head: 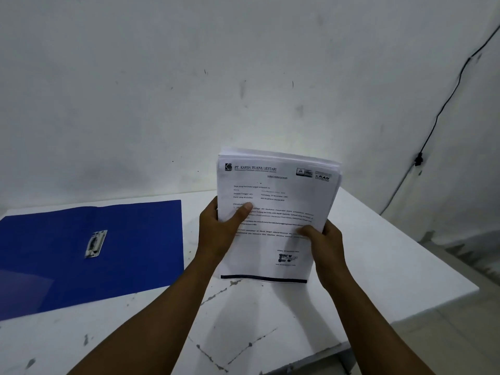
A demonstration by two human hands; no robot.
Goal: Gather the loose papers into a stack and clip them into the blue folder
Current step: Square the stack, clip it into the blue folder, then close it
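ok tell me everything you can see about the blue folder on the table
The blue plastic-looking folder lies opened flat on the white table, at its left, to the left of both hands. A crease runs across it between the two leaves. A silver metal clip sits near its middle, holding nothing. The near left corner carries a paler, see-through-looking pocket. Neither hand touches it; the left hand and right hand grip the stack of white printed papers upright beside it.

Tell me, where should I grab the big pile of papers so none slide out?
Grip the paper stack by its two long side edges, coming in from left and right, as the left hand and right hand do. It stands upright, bottom edge at the table, so squeezing both sides probably keeps the sheets together, thumbs in front.
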